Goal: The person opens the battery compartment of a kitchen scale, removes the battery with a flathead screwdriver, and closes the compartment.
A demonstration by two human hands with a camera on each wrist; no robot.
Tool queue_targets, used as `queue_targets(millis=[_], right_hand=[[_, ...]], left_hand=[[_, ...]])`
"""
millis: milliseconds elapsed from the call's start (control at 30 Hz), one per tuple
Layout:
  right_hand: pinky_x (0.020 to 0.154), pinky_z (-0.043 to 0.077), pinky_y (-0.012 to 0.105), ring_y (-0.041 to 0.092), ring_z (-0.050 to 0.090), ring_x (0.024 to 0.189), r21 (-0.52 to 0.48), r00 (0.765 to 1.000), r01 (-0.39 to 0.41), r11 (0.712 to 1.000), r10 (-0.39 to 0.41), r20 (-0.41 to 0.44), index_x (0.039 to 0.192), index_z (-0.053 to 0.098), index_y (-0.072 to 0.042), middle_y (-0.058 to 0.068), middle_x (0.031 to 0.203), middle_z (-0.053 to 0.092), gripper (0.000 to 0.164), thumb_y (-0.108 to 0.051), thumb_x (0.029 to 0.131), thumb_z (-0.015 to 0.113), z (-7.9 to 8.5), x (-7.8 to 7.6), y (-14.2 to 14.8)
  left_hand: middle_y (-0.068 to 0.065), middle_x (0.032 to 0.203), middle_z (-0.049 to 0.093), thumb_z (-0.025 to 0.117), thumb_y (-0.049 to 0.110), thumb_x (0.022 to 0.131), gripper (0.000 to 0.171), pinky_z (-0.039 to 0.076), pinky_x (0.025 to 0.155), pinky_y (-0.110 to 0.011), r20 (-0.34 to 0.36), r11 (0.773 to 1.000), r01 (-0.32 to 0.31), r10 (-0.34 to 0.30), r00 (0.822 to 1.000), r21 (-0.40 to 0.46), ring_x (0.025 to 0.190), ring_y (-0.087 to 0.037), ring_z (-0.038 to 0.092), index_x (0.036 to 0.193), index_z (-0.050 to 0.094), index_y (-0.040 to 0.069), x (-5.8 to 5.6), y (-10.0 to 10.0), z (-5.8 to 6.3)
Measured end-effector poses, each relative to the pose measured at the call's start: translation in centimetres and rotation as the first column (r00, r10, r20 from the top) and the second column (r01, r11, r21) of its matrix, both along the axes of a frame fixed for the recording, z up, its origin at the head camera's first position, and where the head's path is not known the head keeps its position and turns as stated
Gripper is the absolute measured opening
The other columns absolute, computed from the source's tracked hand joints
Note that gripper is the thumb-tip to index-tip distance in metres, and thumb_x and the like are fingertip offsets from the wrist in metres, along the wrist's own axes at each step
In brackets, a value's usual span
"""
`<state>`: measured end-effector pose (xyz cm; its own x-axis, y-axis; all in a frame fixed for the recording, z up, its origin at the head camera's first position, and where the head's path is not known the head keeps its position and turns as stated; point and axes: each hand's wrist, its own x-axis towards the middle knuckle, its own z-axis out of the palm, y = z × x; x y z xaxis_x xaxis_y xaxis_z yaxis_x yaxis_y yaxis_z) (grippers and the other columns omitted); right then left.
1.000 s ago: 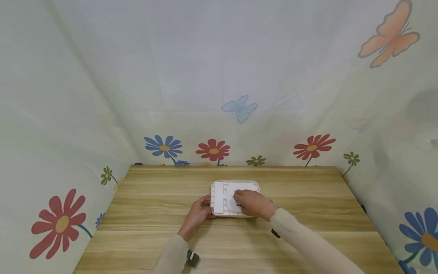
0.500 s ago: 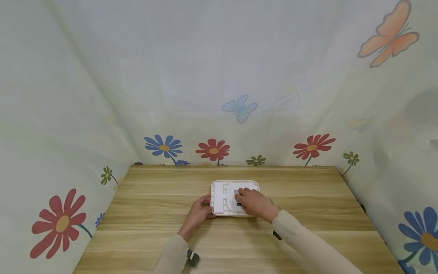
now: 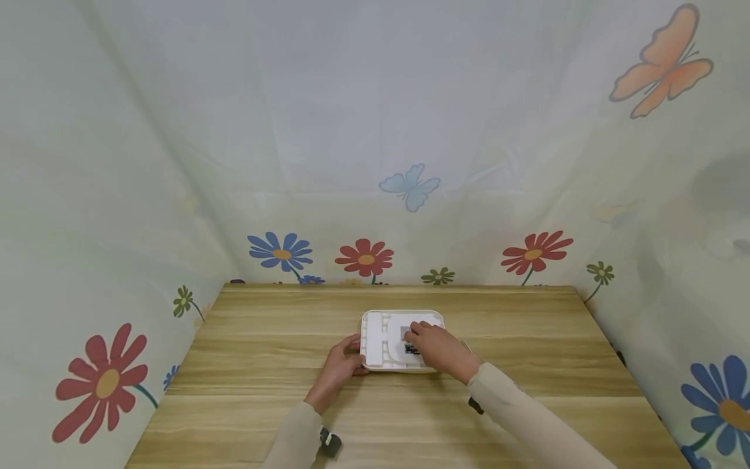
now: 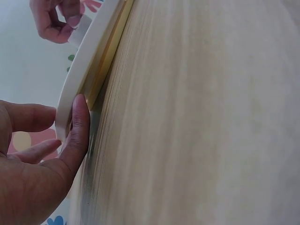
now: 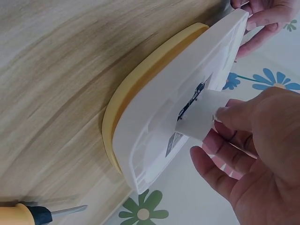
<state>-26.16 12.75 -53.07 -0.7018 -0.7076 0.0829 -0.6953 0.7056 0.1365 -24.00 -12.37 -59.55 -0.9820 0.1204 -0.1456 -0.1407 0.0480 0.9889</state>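
A white plastic device (image 3: 375,339) with rounded corners lies with its ribbed side up; below it shows a yellow part (image 5: 110,124). My left hand (image 3: 336,366) holds the device's left edge, thumb and fingers at the rim in the left wrist view. Over its middle, my right hand (image 3: 441,352) pinches a thin white cover piece (image 5: 202,117) between thumb and fingers. That piece stands tilted up from the white surface. At its foot are a dark strip with pale lettering (image 5: 191,101) and a grey label (image 5: 173,144), partly hidden by it.
A screwdriver (image 5: 33,214) with an orange-yellow handle lies on the wooden table (image 3: 281,312), at the right wrist view's lower left. Pale curtains (image 3: 328,130) printed with flowers and butterflies enclose the table's back and sides.
My right hand has shifted slightly right, and more of the dark strip and grey label has come into view beside its fingers. The left hand and device have stayed in place.
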Motion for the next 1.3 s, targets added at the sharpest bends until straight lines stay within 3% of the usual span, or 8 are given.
queue_targets(millis=[267,333,467,633,867,1133,1300], right_hand=[[0.078,0.057,0.029,0.014,0.06,0.094,-0.038,1.0,0.016,0.999,-0.016,-0.008,0.109,0.064,-0.014,0.001,0.107,0.064,0.017,-0.007,0.094,0.063,0.0,0.1,0.2],[0.074,0.056,0.029,0.013,0.06,0.09,-0.056,1.0,0.01,0.998,-0.012,-0.024,0.107,0.064,-0.014,0.0,0.103,0.063,0.016,-0.006,0.093,0.063,0.0,0.1,0.3],[0.067,0.053,0.028,0.013,0.058,0.083,-0.087,0.997,-0.013,0.996,0.006,-0.072,0.1,0.064,-0.014,-0.001,0.096,0.062,0.013,-0.004,0.092,0.064,0.0,0.1,0.5],[0.07,0.054,0.03,0.014,0.058,0.086,-0.104,0.996,-0.002,0.995,-0.007,-0.088,0.099,0.064,-0.014,-0.001,0.096,0.061,0.017,0.0,0.09,0.064,0.2,0.2,0.9],[0.067,0.054,0.029,0.014,0.058,0.084,-0.137,0.992,-0.007,0.991,-0.011,-0.129,0.098,0.063,-0.014,-0.002,0.094,0.061,0.021,0.004,0.088,0.063,0.7,0.3,1.6],[0.073,0.057,0.034,0.018,0.059,0.093,-0.141,0.994,0.054,0.989,-0.067,-0.09,0.103,0.062,-0.014,0.001,0.104,0.063,0.025,0.005,0.088,0.063,1.3,0.2,2.7],[0.07,0.055,0.033,0.017,0.056,0.088,-0.162,0.993,0.05,0.985,-0.066,-0.096,0.102,0.061,-0.014,0.001,0.099,0.06,0.025,0.007,0.088,0.06,1.3,-0.2,3.6]], left_hand=[[-0.036,0.128,0.047,0.05,-0.01,0.089,0.058,0.062,0.081,-0.048,-0.012,1.0,0.022,-0.022,1.0,-0.002,0.087,-0.026,0.066,0.145,0.035,-0.011,1.3,0.2,2.7],[-0.035,0.128,0.047,0.05,-0.01,0.089,0.058,0.062,0.081,-0.048,-0.01,1.0,0.019,-0.019,1.0,-0.002,0.087,-0.026,0.066,0.145,0.035,-0.011,1.3,0.2,2.8],[-0.034,0.129,0.048,0.051,-0.009,0.089,0.059,0.063,0.078,-0.044,-0.013,1.0,0.01,-0.01,1.0,0.006,0.085,-0.023,0.066,0.145,0.035,-0.009,0.7,0.1,1.4],[-0.032,0.129,0.048,0.052,-0.008,0.089,0.059,0.064,0.074,-0.039,-0.016,1.0,0.005,-0.005,1.0,0.009,0.083,-0.019,0.065,0.146,0.036,-0.008,0.0,0.0,-0.1],[-0.032,0.13,0.048,0.052,-0.008,0.09,0.059,0.064,0.075,-0.04,-0.005,1.0,0.001,-0.001,1.0,0.012,0.084,-0.02,0.065,0.146,0.036,-0.006,0.0,0.0,-0.2],[-0.031,0.127,0.05,0.053,-0.008,0.087,0.06,0.064,0.073,-0.036,0.004,1.0,-0.015,0.015,1.0,-0.005,0.08,-0.017,0.064,0.145,0.039,-0.005,-0.1,0.2,0.0],[-0.031,0.127,0.049,0.053,-0.009,0.087,0.06,0.064,0.072,-0.035,0.006,1.0,-0.013,0.013,1.0,-0.001,0.08,-0.017,0.064,0.145,0.039,-0.007,-0.1,0.2,-0.1]])
